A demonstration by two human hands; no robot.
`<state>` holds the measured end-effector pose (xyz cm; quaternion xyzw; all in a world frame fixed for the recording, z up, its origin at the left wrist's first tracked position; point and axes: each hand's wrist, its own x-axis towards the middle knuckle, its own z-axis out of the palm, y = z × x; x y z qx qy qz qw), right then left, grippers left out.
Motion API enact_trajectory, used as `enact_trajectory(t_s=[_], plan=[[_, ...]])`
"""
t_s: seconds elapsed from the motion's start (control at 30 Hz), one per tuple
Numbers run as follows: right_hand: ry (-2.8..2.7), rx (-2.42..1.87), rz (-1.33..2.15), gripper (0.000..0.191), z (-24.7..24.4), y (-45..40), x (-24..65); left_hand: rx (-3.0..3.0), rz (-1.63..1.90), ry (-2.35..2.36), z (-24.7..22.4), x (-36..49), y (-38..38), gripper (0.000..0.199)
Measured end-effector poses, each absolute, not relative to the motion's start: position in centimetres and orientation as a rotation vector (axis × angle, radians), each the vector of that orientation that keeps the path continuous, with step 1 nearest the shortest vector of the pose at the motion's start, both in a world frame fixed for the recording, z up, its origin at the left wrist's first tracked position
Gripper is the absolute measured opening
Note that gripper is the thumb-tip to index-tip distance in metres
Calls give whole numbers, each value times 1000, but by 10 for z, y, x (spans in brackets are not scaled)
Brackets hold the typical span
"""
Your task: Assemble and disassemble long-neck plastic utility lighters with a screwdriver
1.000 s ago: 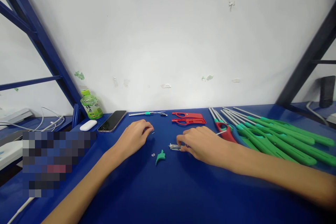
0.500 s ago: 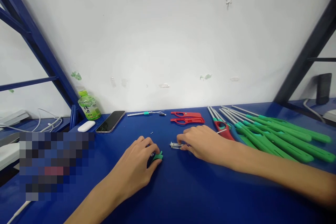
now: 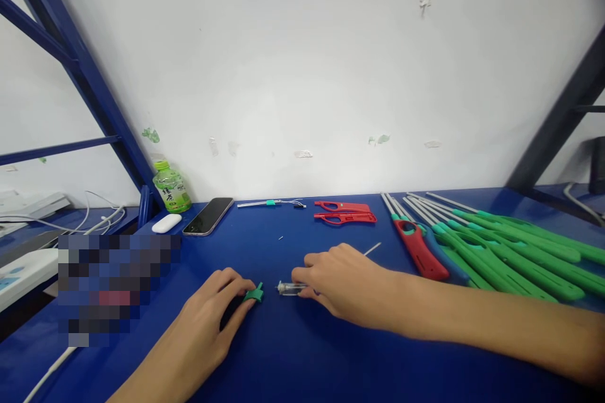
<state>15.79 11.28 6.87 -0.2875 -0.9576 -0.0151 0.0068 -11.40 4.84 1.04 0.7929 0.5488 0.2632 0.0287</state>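
Head view, places given from the clear tank.
Right hand: thumb and forefinger pinching the tank above the blue table.
Left hand: thumb and fingertips pinching a green trigger, just left of the tank, apart from it.
Beyond the tank: two red handle shells, side by side; wired metal rod.
Right of the tank: green-handled lighters.
Progress, as judged: shells separated; tank, trigger and rod unjoined, outside them.

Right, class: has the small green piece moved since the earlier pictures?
Yes: the small green piece, now pinched in the left hand, has shifted left and slightly lower in the view, judged against the phone.
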Motion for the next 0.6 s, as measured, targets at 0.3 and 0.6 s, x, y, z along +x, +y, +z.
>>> enact_trajectory(t_s=[0.3,0.6], plan=[[-2923,-1058,-153,36,82,182,130,2442,969,1790,-2,-112,41,35],[-3115,-781,-121,39,60,212,102,2418,964,1823,3,-112,32,34]])
